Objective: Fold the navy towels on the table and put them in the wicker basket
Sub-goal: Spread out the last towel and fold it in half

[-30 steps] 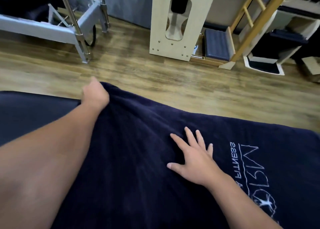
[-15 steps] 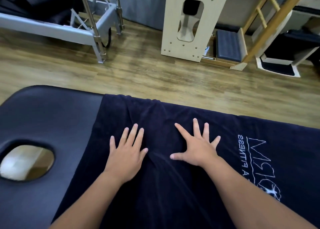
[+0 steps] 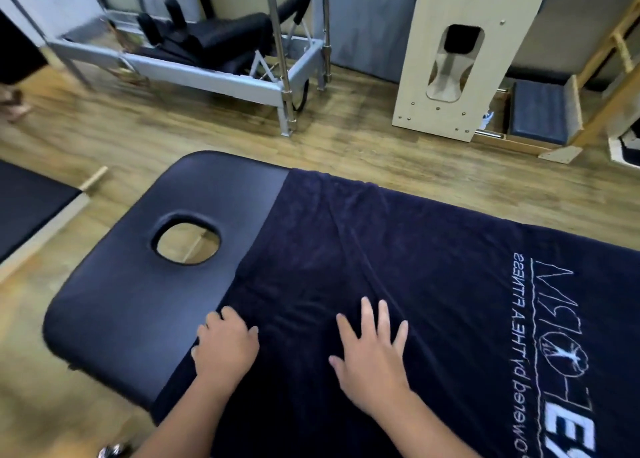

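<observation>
— What do we have under our hands?

— Our right hand (image 3: 372, 360) lies flat with fingers spread on the navy towel (image 3: 398, 250). Our left hand (image 3: 225, 347) sits just beside it, at the towel's edge, fingers curled down onto the cloth.

— And past the left hand?

— The bare padded table (image 3: 138, 302), with its face hole (image 3: 187, 242) beyond our knuckles.

— To the right of our right hand?

— White lettering (image 3: 561, 336) stitched on the towel. A crease runs away from our right fingertips toward the far edge.

— Further off?

— Wooden floor (image 3: 346, 135) and a metal frame (image 3: 221, 77).
</observation>
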Demonstrator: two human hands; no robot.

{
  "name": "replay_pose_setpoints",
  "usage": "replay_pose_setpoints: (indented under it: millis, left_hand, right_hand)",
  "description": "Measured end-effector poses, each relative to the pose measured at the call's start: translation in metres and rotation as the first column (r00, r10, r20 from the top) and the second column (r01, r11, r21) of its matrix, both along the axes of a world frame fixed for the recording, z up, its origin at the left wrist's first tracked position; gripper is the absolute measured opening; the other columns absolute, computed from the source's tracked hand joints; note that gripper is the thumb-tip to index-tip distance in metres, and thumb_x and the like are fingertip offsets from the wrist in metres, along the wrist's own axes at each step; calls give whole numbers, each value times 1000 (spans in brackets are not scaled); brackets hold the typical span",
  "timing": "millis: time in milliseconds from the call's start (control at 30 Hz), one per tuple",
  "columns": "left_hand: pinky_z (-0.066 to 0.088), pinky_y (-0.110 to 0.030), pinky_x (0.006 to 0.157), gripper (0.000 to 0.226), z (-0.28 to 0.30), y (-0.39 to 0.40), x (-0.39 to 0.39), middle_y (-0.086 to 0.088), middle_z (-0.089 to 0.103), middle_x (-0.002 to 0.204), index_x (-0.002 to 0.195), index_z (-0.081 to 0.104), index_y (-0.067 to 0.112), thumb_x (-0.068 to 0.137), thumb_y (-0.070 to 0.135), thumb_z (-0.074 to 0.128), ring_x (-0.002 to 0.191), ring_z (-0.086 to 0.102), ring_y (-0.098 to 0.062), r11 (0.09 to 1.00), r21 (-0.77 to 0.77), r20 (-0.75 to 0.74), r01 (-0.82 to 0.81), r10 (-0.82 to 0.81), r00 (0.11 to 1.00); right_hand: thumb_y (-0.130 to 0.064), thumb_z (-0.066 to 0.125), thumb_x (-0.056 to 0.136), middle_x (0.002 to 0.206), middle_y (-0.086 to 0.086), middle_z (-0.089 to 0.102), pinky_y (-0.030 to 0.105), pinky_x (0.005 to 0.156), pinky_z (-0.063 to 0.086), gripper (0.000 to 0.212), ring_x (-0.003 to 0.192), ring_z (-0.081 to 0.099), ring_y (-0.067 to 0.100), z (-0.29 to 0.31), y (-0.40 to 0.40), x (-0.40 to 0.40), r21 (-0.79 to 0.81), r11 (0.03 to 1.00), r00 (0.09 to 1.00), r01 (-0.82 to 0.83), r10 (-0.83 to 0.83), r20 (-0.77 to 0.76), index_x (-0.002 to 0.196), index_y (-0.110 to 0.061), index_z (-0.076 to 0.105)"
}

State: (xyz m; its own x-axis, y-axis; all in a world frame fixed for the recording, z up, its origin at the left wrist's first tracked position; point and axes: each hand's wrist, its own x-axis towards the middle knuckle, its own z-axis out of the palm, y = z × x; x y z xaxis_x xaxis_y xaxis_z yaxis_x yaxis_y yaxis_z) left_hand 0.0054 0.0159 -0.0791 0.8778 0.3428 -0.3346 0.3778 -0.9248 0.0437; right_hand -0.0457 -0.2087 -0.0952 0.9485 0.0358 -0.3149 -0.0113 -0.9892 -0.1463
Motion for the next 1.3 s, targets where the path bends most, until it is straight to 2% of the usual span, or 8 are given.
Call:
replay_pose_setpoints:
  millis: [200, 367, 567, 733, 867, 1100, 1233, 1300]
  left_hand:
    - [43, -45, 91, 35, 15, 36, -18, -1, 60, 115, 106, 58, 17, 97, 50, 53, 117, 47, -27, 999, -13, -55, -53, 52, 997]
    - [46, -45, 81, 28, 0, 81, -21, -8, 60, 83, 81, 48, 12, 99, 31, 58, 90, 54, -35, 922, -363, 91, -135, 179, 980]
    - [42, -41, 72, 25, 3, 141, -35, -11, 63, 82, 81, 55, 9, 100, 25, 56, 83, 56, -32, 882, -440, 106, -168, 237, 966]
    - [43, -32, 71, 32, 5, 150, -62, 2, 59, 81, 73, 52, 22, 85, 41, 76, 79, 58, -21, 871, -490, -17, -6, -2, 1000]
    - [45, -34, 94, 22, -7, 158, -79, -3, 36, 111, 86, 56, 21, 88, 35, 73, 103, 48, -29, 938, -330, 17, 104, -104, 994]
    - [52, -37, 71, 13, -5, 179, -84, -3, 63, 81, 83, 54, 12, 83, 19, 65, 79, 59, -25, 910, -414, 2, -6, 8, 1000]
    - [51, -40, 76, 19, -6, 189, -98, -3, 61, 82, 91, 46, 16, 77, 12, 60, 78, 57, -25, 916, -401, 16, 4, 3, 1000]
    - [49, -40, 80, 42, -4, 182, -106, -5, 55, 105, 110, 38, 18, 74, 12, 58, 97, 55, -28, 961, -230, 19, 155, -155, 988]
  right_hand:
    - [-56, 91, 53, 143, 23, 53, 76, 90, 44, 87, 133, 46, 51, -13, 29, -45, -1, 1000, 999, -18, 17, -31, 129, -20, 68]
    - [-51, 46, 101, 167, 15, -10, 70, 117, 5, 73, 151, -17, 43, 3, 39, -59, 14, 1000, 996, 25, -24, -86, 160, -30, 9]
    - [-52, 48, 100, 168, 6, -13, 64, 120, 0, 74, 151, -22, 36, 16, 74, -93, 103, 994, 986, -25, 42, -159, 159, -35, 7]
    - [-50, 51, 98, 167, 5, -17, 64, 121, 2, 77, 152, -22, 34, 11, 105, -124, 54, 998, 988, 31, -23, -154, 159, -37, 6]
    - [-52, 48, 99, 168, 5, -11, 63, 120, 9, 72, 153, -15, 33, 7, 122, -137, 16, 987, 981, 160, -157, -118, 158, -38, 9]
    - [-45, 56, 98, 168, 4, -1, 61, 120, 9, 64, 154, -8, 33, 3, 134, -156, 5, 986, 982, 164, -163, -90, 153, -39, 24]
    - [-37, 89, 63, 135, -1, 52, 49, 93, 52, 51, 126, 56, 29, 0, 134, -170, 38, 992, 993, 118, -118, 2, 107, -34, 64]
    - [-39, 86, 61, 125, -10, 55, 39, 83, 56, 43, 112, 62, 22, -5, 131, -176, 66, 998, 995, 0, -6, 99, 99, -36, 65]
